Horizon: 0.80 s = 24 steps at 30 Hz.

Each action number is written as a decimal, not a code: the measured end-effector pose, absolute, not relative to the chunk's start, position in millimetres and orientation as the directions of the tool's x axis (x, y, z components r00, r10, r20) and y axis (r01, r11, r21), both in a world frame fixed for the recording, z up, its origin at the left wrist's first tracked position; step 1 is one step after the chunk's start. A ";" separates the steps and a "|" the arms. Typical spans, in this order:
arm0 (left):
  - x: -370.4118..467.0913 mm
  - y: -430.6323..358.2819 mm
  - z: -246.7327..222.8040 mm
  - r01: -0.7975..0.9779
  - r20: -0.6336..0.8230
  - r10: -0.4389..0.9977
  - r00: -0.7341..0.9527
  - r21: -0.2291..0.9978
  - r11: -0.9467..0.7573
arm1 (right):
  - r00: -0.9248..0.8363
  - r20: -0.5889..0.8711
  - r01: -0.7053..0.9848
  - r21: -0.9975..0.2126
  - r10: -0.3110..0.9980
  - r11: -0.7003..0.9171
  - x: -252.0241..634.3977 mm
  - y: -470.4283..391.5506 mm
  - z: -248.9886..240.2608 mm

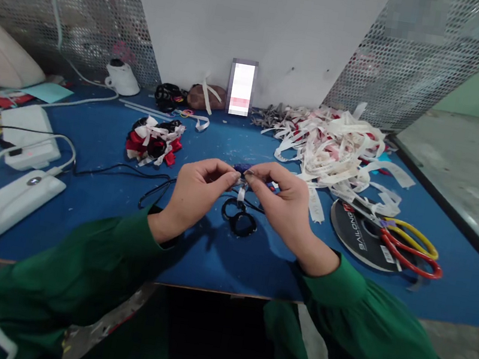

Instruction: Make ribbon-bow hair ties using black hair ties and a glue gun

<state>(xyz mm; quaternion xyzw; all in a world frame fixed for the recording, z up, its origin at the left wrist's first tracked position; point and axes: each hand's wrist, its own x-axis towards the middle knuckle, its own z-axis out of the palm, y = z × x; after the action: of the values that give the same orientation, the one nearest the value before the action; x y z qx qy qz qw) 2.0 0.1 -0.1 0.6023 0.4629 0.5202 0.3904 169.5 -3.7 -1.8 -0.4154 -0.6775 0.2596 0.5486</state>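
Observation:
My left hand [198, 197] and my right hand [283, 207] meet above the middle of the blue table, each with thumb and forefinger pinched together. What lies between the fingertips is too small to make out. Just below the fingertips a short white strip [241, 194] shows. Under it are black elastic bands [240, 219] in loops; whether they hang from my fingers or rest on the table I cannot tell. A dark blue piece [242, 168] is partly hidden behind my fingertips.
Red-and-yellow-handled scissors [412, 249] lie on a black round reel [361, 238] at right. Behind them is a heap of white ribbons [335, 146]. Left are red, black and white scrunchies [154, 140], a power strip [2, 209] and cables. A phone [242, 87] stands at the back.

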 end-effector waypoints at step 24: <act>1.3 -3.3 -0.9 0.252 0.401 0.916 -0.014 0.888 -0.385 | -0.110 0.323 0.143 -0.931 0.940 0.336 169.9 2.2 -6.6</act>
<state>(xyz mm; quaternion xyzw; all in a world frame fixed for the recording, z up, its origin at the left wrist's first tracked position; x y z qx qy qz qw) 1.3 -3.3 -0.9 0.6320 0.4621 0.5415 0.3063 169.9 2.2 -6.6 -0.4259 -0.6360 0.3878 0.5135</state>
